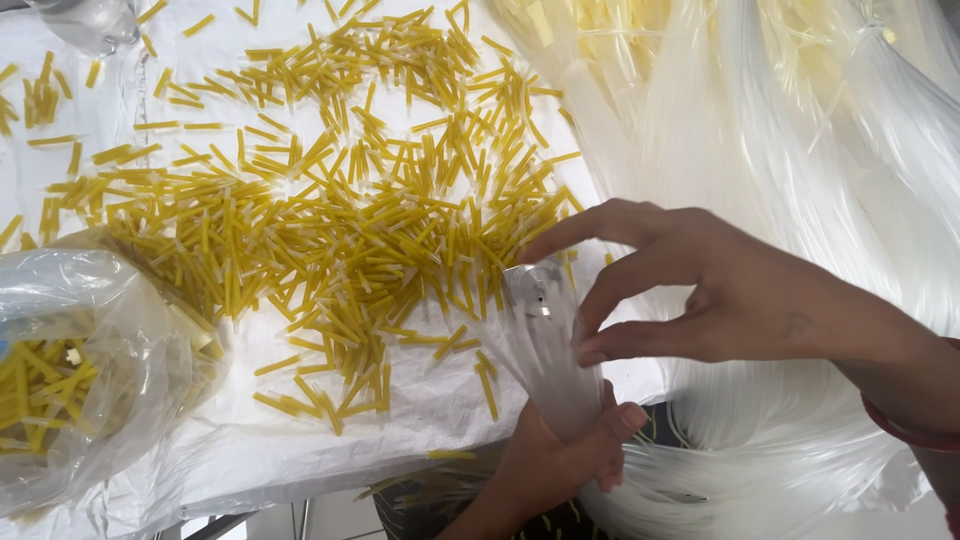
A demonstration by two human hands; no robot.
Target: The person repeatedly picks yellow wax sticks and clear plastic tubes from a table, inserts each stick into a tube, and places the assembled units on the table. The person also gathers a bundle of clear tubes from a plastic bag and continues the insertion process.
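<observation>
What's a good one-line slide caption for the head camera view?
Left hand grips a bundle of clear tubes while the right hand fingers its top, beside scattered yellow sticks.

Yellow pieces on white, clear strands all around

The short tube pieces [330, 210] scattered over the table are mustard yellow, many with pale, whitish tips; the sheet [300, 440] beneath them is plain white. The bundle of strands [545, 360] is translucent, milky white, capped by a silvery grey end [532, 287]. The large heap of strands [800, 130] is the same clear white, perhaps faintly yellowish near the top. The plastic bag [90, 370] is clear, showing yellow pieces inside.
</observation>
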